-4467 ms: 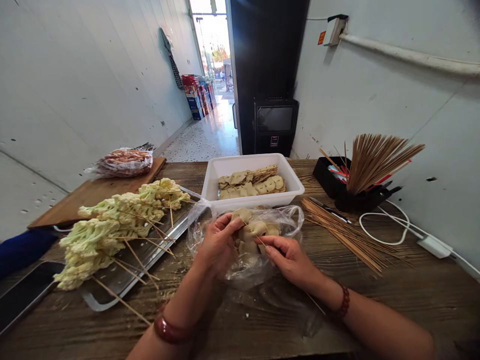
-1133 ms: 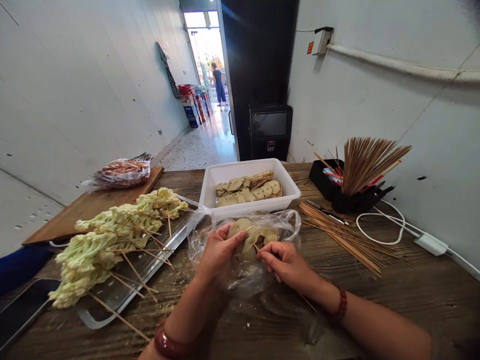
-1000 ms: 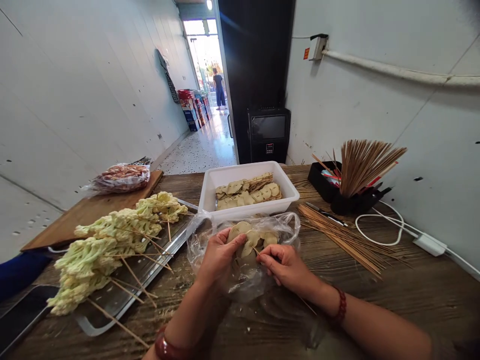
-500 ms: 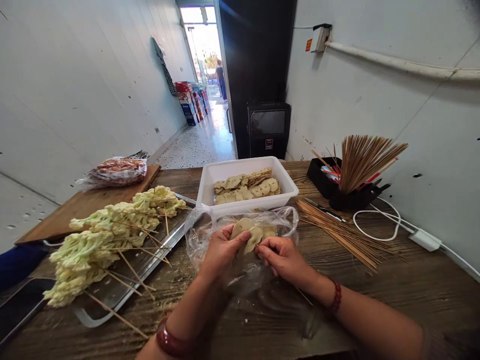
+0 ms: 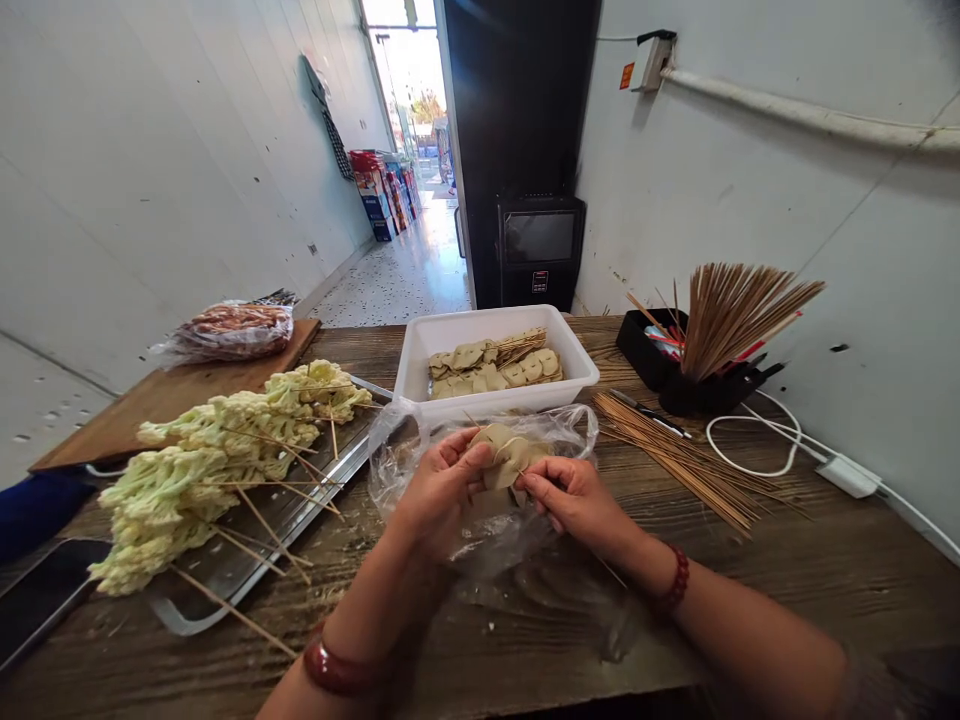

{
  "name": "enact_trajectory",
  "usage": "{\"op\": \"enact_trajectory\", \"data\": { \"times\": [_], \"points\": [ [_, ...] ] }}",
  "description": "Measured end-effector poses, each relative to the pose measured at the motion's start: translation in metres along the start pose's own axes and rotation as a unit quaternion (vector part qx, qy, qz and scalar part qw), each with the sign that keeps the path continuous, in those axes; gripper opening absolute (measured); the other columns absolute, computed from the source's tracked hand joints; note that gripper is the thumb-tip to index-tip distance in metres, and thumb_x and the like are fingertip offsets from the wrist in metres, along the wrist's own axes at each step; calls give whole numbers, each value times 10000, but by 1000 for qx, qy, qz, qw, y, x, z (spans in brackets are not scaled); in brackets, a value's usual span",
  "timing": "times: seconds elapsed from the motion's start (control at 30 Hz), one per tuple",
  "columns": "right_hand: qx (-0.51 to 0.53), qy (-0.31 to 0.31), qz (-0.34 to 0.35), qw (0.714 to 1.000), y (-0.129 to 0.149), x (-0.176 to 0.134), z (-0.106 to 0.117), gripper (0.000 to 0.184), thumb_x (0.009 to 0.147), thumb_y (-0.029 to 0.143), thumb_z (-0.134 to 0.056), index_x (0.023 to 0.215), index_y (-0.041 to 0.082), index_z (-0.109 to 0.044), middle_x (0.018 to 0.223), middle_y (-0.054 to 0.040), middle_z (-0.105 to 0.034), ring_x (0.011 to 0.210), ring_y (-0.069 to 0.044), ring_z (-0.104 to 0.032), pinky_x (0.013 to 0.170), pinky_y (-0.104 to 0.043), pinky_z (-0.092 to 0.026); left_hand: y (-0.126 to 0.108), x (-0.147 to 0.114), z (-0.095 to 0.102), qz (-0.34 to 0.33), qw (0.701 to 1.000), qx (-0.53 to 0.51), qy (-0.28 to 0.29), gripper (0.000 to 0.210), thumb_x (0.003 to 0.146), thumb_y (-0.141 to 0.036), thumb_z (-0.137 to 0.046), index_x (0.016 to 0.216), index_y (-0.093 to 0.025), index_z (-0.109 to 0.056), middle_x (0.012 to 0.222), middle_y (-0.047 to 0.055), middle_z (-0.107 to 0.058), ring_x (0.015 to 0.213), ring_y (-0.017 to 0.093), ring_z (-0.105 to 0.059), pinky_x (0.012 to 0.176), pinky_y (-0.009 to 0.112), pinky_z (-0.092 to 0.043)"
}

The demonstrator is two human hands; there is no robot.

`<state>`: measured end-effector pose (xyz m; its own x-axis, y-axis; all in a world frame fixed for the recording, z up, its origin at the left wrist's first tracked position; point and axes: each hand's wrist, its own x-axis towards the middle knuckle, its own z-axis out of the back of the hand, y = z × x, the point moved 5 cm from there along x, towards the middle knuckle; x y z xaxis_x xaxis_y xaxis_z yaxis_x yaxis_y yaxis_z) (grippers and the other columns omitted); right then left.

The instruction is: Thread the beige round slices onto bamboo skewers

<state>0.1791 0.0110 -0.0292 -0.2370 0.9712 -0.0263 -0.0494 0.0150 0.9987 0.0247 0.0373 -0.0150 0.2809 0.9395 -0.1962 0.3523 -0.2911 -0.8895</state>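
Observation:
Over a clear plastic bag [image 5: 390, 470], my left hand [image 5: 441, 492] pinches a few thin, round, tan slices [image 5: 507, 452] by their left edge. My right hand [image 5: 574, 497] is closed at their right side, its fingers around a thin wooden skewer [image 5: 613, 572] whose tail sticks out below the palm. The skewer's front end is hidden among the slices and fingertips. Just behind the bag stands a white plastic tub [image 5: 499, 404] with several skewers of similar slices [image 5: 480, 375] lying in it.
On the left, skewered cauliflower [image 5: 217, 450] lies on a metal tray [image 5: 274, 560], beside a wooden board [image 5: 157, 400] with a bagged reddish food [image 5: 236, 332]. Loose skewers [image 5: 675, 460], a black holder full of skewers [image 5: 697, 395] and a white cable [image 5: 795, 440] are on the right.
My left hand has turned slightly and its grip has moved toward the slices' left edge. The slices are tilted differently between my hands. My right hand stays close at their right side.

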Motion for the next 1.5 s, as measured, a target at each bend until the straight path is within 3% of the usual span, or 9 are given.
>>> {"op": "enact_trajectory", "data": {
  "times": [0.2, 0.4, 0.7, 0.83, 0.93, 1.1, 1.23, 1.37, 1.5],
  "points": [
    [27, -32, -7, 999, 5, -1, 19, 352, 820, 491, -652, 809, 141, -688, 540, 43, -541, 366, -46, -402, 368, -179, -291, -23, 0, 16, -77, 995, 31, -62, 402, 715, -416, -790, 988, -143, -679, 908, 82, -745, 726, 172, -693, 712, 298, -547],
    [60, -45, 10, 997, 16, -2, 37, 378, 800, 520, -680, 816, 143, -704, 531, 49, -531, 360, -38, -388, 360, -177, -269, -29, 3, 27, -137, 958, 240, -81, 279, 770, -386, -721, 895, -136, -711, 815, 74, -733, 681, 158, -639, 645, 277, -498],
    [70, -36, 11, 997, 16, 1, 35, 402, 770, 537, -694, 796, 137, -690, 523, 57, -527, 349, -28, -389, 354, -164, -281, -16, 7, 7, -229, 757, 612, 10, 145, 836, -225, -609, 844, -188, -749, 841, 70, -684, 763, 196, -609, 698, 326, -458],
    [65, -31, 14, 997, 16, 1, 32, 388, 776, 525, -688, 772, 137, -678, 522, 59, -529, 338, -25, -387, 346, -160, -269, -6, 4, -5, -268, 707, 652, 52, 185, 858, -186, -568, 902, -194, -748, 924, 93, -672, 879, 222, -595, 779, 353, -470],
    [59, -28, 4, 998, 16, 0, 30, 362, 777, 501, -686, 781, 139, -679, 516, 59, -533, 338, -31, -396, 347, -164, -279, 0, 2, -12, -283, 696, 654, 89, 238, 839, -146, -563, 975, -212, -747, 942, 95, -659, 919, 230, -583, 806, 358, -474],
    [59, -25, -9, 998, 17, -1, 27, 326, 786, 467, -682, 802, 142, -690, 521, 54, -544, 339, -36, -401, 349, -170, -294, 3, -1, -23, -303, 706, 629, 116, 179, 790, -156, -619, 866, -232, -762, 940, 92, -650, 943, 242, -573, 833, 365, -470],
    [60, -22, -2, 998, 18, -1, 26, 318, 785, 461, -686, 794, 143, -690, 517, 56, -539, 338, -37, -397, 348, -172, -289, 1, 1, -26, -292, 730, 611, 87, 173, 778, -125, -609, 746, -220, -751, 889, 90, -665, 914, 244, -574, 815, 373, -458],
    [71, -24, -7, 997, 18, -1, 27, 356, 771, 492, -693, 805, 137, -692, 508, 61, -527, 335, -34, -380, 344, -169, -284, -5, 6, -11, -239, 835, 495, 28, 118, 780, -160, -619, 734, -188, -724, 863, 78, -693, 849, 222, -608, 754, 337, -465],
    [91, -27, -3, 995, 17, -1, 29, 397, 770, 526, -690, 814, 131, -696, 507, 60, -522, 333, -30, -362, 337, -168, -268, -11, 8, 14, -130, 963, 234, -34, 155, 777, -330, -700, 799, -178, -685, 773, 36, -710, 696, 167, -629, 638, 265, -471]
  ]
}}
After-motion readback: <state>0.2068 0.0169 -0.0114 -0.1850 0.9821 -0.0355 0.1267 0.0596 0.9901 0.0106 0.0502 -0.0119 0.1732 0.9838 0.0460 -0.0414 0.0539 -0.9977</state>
